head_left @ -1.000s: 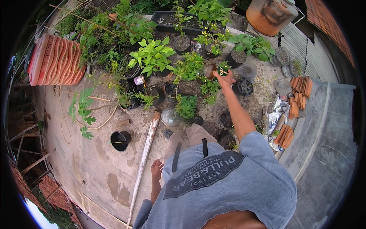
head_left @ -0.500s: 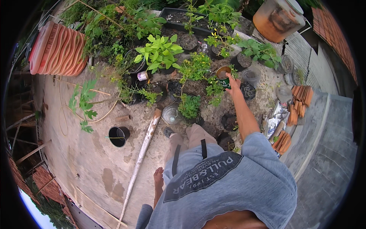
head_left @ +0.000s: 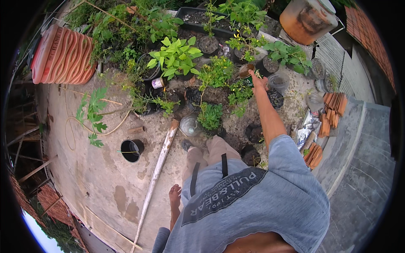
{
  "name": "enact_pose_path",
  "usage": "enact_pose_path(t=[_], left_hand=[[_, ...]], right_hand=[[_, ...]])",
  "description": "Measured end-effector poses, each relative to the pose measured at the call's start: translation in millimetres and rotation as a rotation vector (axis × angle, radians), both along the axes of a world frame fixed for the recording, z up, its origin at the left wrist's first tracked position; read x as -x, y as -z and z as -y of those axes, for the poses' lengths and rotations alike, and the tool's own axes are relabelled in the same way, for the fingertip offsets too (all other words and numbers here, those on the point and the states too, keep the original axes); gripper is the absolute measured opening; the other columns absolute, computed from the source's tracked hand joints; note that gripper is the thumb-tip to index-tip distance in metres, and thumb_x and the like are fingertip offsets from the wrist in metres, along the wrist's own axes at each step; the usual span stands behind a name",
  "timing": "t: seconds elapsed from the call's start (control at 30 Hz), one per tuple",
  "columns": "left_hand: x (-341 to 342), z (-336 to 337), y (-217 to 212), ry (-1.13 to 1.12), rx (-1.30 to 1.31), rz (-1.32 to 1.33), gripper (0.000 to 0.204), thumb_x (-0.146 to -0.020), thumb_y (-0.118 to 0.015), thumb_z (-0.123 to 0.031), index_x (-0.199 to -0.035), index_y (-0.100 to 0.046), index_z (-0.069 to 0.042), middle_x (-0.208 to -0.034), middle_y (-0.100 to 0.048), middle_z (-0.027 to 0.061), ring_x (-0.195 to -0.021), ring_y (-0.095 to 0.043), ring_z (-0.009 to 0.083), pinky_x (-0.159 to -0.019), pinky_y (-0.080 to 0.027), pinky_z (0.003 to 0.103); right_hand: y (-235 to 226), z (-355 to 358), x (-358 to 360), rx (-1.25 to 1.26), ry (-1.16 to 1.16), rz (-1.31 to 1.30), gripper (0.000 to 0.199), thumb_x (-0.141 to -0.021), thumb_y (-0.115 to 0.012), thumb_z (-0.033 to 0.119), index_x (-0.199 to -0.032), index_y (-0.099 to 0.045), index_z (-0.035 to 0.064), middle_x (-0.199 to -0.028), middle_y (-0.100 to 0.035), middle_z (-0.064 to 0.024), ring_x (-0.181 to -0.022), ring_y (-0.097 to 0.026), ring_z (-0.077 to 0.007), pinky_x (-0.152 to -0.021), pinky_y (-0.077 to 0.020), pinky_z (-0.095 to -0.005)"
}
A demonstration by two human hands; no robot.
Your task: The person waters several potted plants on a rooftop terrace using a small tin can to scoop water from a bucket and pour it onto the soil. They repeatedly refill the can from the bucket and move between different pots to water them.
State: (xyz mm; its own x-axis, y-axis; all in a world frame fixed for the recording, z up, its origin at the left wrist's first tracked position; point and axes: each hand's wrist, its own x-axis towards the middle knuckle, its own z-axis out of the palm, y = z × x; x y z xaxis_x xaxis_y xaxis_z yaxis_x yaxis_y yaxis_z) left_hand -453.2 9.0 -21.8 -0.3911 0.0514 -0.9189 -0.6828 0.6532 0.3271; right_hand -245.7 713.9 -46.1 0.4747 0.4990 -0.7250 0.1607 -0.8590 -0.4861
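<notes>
My right hand is closed round a green tin can, held over the potted plants at arm's length. The can is tilted, and its brownish inside shows at the far end. Close to it are a leafy plant with small yellowish parts on its left and a clear plastic container on its right. My left hand hangs low beside my leg with nothing visible in it, its fingers loosely bent and partly apart.
A white-streaked pole lies on the concrete left of my feet, near a black bucket. A round clear container stands by my shoe. Stacked terracotta pots stand far left; roof tiles are piled right. Several dark pots surround my legs.
The green can has tipped further over in my right hand, with the wrist turned and the hand slightly lower. My left hand has shifted only a little.
</notes>
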Motion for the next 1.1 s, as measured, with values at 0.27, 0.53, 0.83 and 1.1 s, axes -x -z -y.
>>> enact_pose_path(t=[0.27,0.53,0.83,1.1], left_hand=[[-2.3,3.3,16.5,-0.025,-0.057,-0.002,0.058,-0.089,-0.069,-0.046,-0.132,-0.054,-0.01,-0.12,-0.06,0.0106,-0.108,-0.06,0.025,-0.088,-0.048,0.04],[-6.9,2.2,10.9,-0.113,-0.171,0.0,0.054,-0.089,-0.072,-0.041,-0.128,-0.055,-0.008,-0.111,-0.063,0.0123,-0.1,-0.062,0.0217,-0.083,-0.05,0.035],[-7.9,8.3,13.1,-0.095,-0.169,-0.038,0.054,-0.091,-0.072,-0.032,-0.127,-0.053,0.003,-0.111,-0.062,0.0148,-0.107,-0.06,0.0252,-0.092,-0.049,0.036],[-11.7,-2.0,7.4,-0.084,-0.156,-0.051,0.056,-0.092,-0.07,-0.033,-0.129,-0.052,0.005,-0.116,-0.061,0.0201,-0.111,-0.06,0.0279,-0.094,-0.049,0.038]], right_hand=[[26.4,25.0,-28.5,-0.07,0.053,-0.343,0.119,-0.074,-0.085,0.043,-0.156,-0.006,0.0109,-0.154,-0.019,-0.0219,-0.136,-0.038,-0.0377,-0.106,-0.0456,-0.0546],[21.0,52.3,-30.0,0.082,-0.132,0.071,0.114,-0.07,-0.087,0.044,-0.156,-0.016,0.0187,-0.148,-0.014,-0.0235,-0.125,-0.041,-0.0448,-0.095,-0.0494,-0.0554],[24.9,33.7,5.4,-0.005,-0.256,0.115,0.113,-0.071,-0.086,0.046,-0.155,-0.016,0.0186,-0.153,-0.01,-0.0247,-0.132,-0.037,-0.0476,-0.098,-0.0495,-0.0584],[22.4,38.5,-10.5,-0.088,0.025,-0.335,0.115,-0.073,-0.086,0.04,-0.156,-0.011,0.0137,-0.154,-0.021,-0.0191,-0.142,-0.029,-0.0361,-0.109,-0.0428,-0.0555]])
